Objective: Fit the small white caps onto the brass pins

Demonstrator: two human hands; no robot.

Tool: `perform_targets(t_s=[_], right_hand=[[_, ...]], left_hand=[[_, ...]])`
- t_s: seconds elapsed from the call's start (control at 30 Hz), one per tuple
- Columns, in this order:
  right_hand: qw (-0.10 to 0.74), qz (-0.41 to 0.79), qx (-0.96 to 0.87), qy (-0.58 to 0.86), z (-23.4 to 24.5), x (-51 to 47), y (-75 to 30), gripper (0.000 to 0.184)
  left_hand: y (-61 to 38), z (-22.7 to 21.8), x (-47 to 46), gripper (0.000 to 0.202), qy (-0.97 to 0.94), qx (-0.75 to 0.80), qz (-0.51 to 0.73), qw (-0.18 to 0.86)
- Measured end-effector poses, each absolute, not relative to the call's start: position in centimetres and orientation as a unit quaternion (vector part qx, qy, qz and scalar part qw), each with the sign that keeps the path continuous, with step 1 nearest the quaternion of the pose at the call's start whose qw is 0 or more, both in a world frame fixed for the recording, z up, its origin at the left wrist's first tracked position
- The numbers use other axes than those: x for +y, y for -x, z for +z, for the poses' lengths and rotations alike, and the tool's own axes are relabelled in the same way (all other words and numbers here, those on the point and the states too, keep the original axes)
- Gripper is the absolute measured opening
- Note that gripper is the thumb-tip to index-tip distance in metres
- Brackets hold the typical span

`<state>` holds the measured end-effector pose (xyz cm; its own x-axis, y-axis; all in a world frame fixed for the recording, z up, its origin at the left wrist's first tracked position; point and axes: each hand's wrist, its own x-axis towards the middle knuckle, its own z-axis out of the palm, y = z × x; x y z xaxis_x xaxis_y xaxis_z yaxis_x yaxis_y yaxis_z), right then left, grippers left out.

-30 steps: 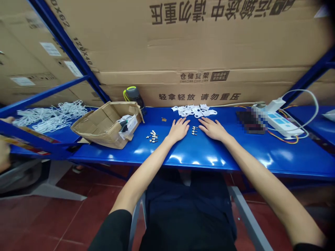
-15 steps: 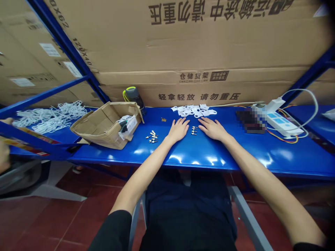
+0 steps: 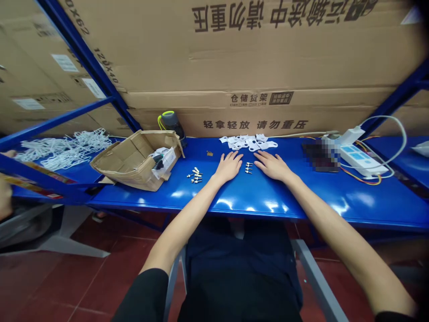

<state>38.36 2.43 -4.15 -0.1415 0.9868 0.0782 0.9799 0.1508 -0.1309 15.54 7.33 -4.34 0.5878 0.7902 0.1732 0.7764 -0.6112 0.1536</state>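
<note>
Head view: far left of the white ringed pieces (image 3: 263,145), part of another person (image 3: 4,199) is blurred and cut off by the edge. White cords (image 3: 72,147) sit tangled next, then an open carton (image 3: 144,176), tilted, its contents only partly readable. A dark bottle (image 3: 174,123) stands behind the carton, left of the pieces.

Front-left of the pieces, loose metal pins (image 3: 197,175) lie in a small cluster, most shanks pointing to your right, some askew; they overlap, so no sure count. Your left hand (image 3: 229,167) is front-left of the pieces, palm down on the blue shelf (image 3: 335,192), fingers extended and slightly apart.

Straight in front of the pieces, between your hands, runs a pin row (image 3: 248,167): long axes crosswise, thin shanks to your right, heads left, silvery with brassy glints, too small for detail. The pieces themselves are flat and overlapping, the rightmost's rounded end facing right.

Your right hand (image 3: 272,164), front-right of the pieces, lies likewise, fingers stretched out. Can't tell what's under either palm. Right of the pieces: a pixelated dark item (image 3: 320,156), then a white power strip (image 3: 363,161).
</note>
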Motion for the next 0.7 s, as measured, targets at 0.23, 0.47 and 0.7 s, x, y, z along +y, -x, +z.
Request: perform_targets(t_s=[0.23, 0.47, 0.7], right_hand=[[0.083, 0.022, -0.756, 0.649, -4.24, 2.45, -38.40, 0.061], [0.085, 0.026, -0.757, 0.647, -4.49, 2.60, -38.53, 0.062], [0.117, 0.013, -0.759, 0.641, -4.38, 2.48, -38.23, 0.058]], left_hand=[[-15.56, -4.30, 7.27, 0.050, -0.890, 0.440, 0.114, 0.032], [-15.61, -4.37, 7.27, 0.051, -0.891, 0.438, 0.115, 0.031], [-15.59, -4.39, 7.28, 0.050, -0.890, 0.438, 0.121, 0.033]])
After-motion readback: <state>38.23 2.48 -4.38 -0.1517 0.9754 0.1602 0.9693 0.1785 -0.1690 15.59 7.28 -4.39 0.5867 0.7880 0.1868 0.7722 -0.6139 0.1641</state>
